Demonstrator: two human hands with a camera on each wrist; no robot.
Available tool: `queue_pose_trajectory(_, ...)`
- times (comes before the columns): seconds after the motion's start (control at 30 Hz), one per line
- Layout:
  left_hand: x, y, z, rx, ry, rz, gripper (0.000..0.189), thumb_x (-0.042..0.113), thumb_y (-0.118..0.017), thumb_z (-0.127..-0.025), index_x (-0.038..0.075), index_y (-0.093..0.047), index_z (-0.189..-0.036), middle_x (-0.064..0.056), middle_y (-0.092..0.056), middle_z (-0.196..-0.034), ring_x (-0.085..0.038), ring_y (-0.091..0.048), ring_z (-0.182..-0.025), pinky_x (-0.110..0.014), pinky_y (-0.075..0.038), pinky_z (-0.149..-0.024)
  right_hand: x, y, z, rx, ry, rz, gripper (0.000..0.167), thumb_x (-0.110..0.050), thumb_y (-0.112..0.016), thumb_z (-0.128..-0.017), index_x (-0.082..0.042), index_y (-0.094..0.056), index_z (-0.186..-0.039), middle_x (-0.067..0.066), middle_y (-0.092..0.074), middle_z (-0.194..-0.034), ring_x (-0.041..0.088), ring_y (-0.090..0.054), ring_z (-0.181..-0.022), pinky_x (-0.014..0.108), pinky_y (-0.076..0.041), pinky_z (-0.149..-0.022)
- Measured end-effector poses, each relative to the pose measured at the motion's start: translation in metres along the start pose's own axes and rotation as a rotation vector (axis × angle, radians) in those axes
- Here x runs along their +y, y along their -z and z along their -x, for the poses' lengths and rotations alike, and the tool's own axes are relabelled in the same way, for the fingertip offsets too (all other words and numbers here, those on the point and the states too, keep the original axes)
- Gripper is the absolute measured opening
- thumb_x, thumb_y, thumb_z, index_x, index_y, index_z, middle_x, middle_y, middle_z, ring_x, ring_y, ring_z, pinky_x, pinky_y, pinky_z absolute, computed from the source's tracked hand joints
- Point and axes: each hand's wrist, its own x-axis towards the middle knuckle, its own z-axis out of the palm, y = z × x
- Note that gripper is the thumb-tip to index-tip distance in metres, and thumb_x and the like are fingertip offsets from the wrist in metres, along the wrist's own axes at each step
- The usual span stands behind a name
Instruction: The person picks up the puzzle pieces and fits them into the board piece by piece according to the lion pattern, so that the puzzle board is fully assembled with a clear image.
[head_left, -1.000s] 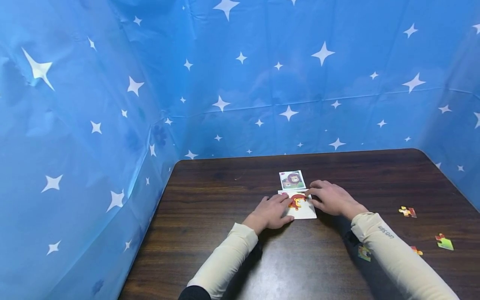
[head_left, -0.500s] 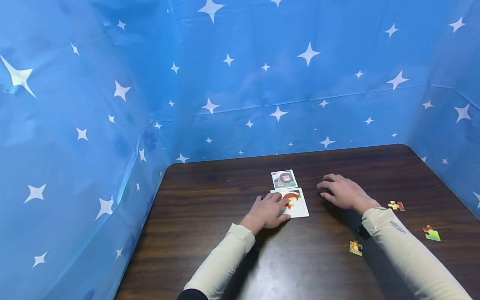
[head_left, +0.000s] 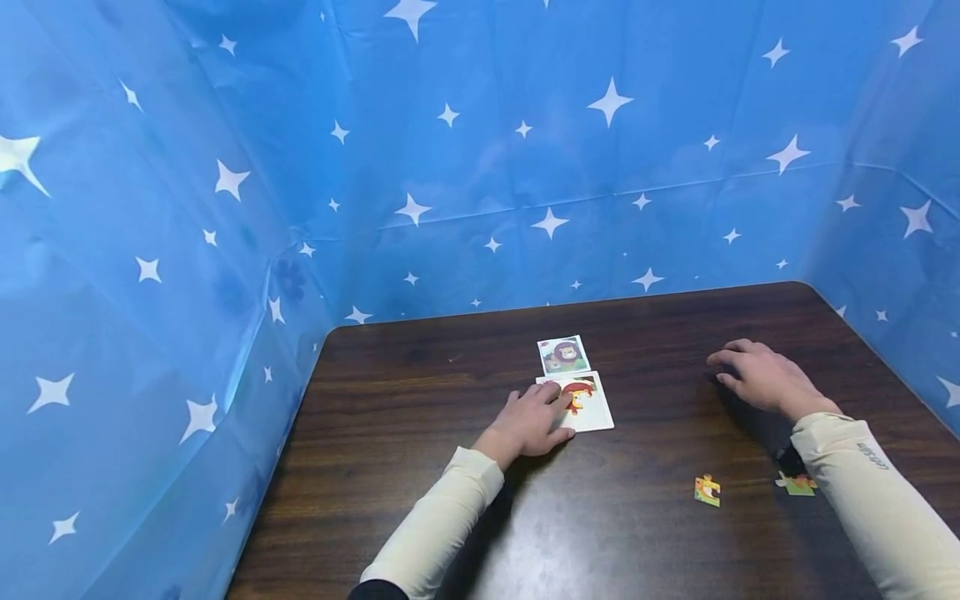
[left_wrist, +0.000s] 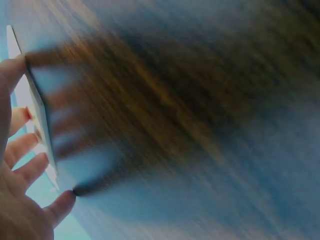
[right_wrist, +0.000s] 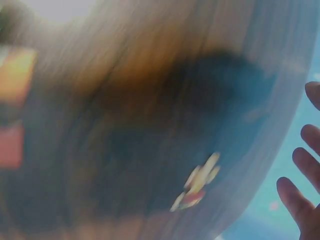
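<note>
Left hand is resting spread-fingered on the board, right hand is hovering empty, with one puzzle piece lying nearer it, leftward and person-side.

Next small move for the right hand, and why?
Probably reach for a loose puzzle piece: the right hand looks empty, the board shows bare white around a partial picture, and the left hand rests on the board, likely steadying it.
</note>
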Motion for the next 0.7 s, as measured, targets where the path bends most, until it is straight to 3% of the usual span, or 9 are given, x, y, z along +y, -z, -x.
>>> queue_pose_trajectory(0.37, -0.004, 0.000, -0.001, -0.040, 0.023, -0.032, 0.068, 0.061, -0.047, -0.101, 0.030, -0.033, -0.160, 0.002, -0.035, -0.163, -0.020, -0.039, -0.146, -0.052, -0.039, -0.109, 0.043, 0.002, 0.036, -0.025, -0.114, 0.004, 0.035, -0.014, -0.062, -0.097, 0.000, -0.064, -0.129, 0.038, -0.051, -0.132, 0.057, -0.052, -0.116, 0.065, -0.048, -0.081)
queue_pose_trajectory(0.7, -0.006, 0.000, 0.003, -0.041, 0.008, 0.002, 0.065, 0.058, -0.048, -0.101, 0.030, -0.035, -0.159, 0.002, -0.035, -0.163, -0.021, -0.039, -0.147, -0.055, -0.035, -0.113, 0.070, 0.000, 0.060, -0.018, -0.211, -0.046, 0.035, -0.014, -0.064, -0.096, 0.004, -0.063, -0.127, 0.043, -0.046, -0.130, 0.063, -0.046, -0.117, 0.073, -0.042, -0.088)
